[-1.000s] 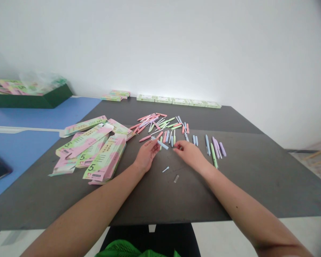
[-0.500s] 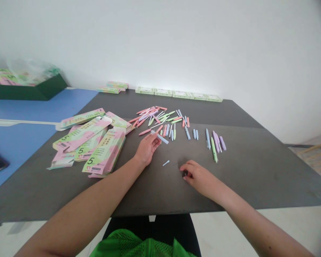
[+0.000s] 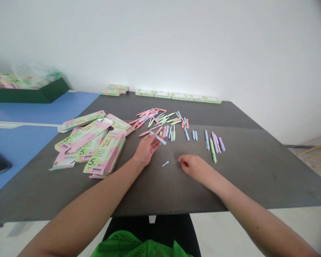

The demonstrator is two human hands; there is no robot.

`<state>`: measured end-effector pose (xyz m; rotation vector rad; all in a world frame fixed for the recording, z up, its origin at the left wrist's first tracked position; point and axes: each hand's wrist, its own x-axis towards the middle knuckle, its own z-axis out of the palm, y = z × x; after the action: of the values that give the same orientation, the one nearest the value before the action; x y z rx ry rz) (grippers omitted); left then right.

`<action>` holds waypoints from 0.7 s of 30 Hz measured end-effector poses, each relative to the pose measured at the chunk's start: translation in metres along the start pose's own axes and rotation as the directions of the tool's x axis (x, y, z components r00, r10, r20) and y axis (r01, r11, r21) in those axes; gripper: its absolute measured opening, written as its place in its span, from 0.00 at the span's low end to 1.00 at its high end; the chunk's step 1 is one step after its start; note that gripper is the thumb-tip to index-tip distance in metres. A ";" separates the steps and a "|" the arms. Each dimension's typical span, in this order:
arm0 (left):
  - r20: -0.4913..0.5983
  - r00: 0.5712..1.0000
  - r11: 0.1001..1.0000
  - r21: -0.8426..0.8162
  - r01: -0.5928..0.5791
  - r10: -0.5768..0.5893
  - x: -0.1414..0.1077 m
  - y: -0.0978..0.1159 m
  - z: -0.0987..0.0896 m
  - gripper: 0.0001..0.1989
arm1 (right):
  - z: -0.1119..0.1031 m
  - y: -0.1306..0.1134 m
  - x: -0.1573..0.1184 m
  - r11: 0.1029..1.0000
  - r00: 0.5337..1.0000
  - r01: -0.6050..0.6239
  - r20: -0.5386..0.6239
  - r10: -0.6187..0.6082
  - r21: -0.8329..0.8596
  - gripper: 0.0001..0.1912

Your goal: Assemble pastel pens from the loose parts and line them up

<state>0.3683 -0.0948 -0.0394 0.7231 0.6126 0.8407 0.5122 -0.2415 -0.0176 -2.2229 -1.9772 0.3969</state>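
My left hand is closed around a light blue pen barrel, which points out past the fingertips to the right. Over the bare tabletop my right hand is curled with its fingers pressed together; whatever may be inside is hidden. Between the two hands lies a small pale blue pen part. Just beyond them are loose pen pieces: a pink, purple and green heap, several short grips and a pair of blue pieces. A green pen, a blue pen and purple pieces lie farther right.
Pink and green cartons are piled at the left of the dark table. Flat white-green boxes line its far edge, near a small carton stack. A dark green bin with cartons stands on the blue surface.
My right hand has shifted slightly up and left, and its fingers have curled in more tightly. My left hand keeps holding the blue barrel in nearly the same place.
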 end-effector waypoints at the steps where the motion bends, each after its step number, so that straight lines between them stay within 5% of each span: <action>1: -0.007 1.000 1.000 0.001 -0.007 0.007 0.000 0.001 0.000 0.06 | -0.002 0.000 0.008 1.000 1.000 0.014 -0.004 -0.014 0.020 0.14; 6: -0.049 0.998 0.999 0.011 -0.050 0.051 0.000 0.004 -0.004 0.09 | 0.000 -0.012 0.029 0.987 0.984 0.161 -0.073 -0.162 -0.029 0.16; 13: -0.067 0.996 0.999 0.013 -0.052 0.053 -0.002 0.004 -0.001 0.15 | 0.013 -0.013 0.024 0.932 0.932 0.357 0.040 -0.359 0.061 0.05; 17: -0.065 0.998 1.000 0.017 -0.019 0.020 -0.009 0.006 0.004 0.19 | 0.011 -0.005 0.026 0.940 0.941 0.339 -0.032 -0.338 0.046 0.08; 21: -0.048 0.998 0.999 -0.040 0.032 -0.034 -0.015 0.011 0.008 0.15 | -0.005 -0.001 0.024 0.951 0.961 0.205 -0.232 -0.151 0.230 0.07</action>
<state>0.3609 -0.1049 -0.0228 0.6567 0.6480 0.8399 0.5155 -0.2171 -0.0153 -1.8319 -1.8790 0.3499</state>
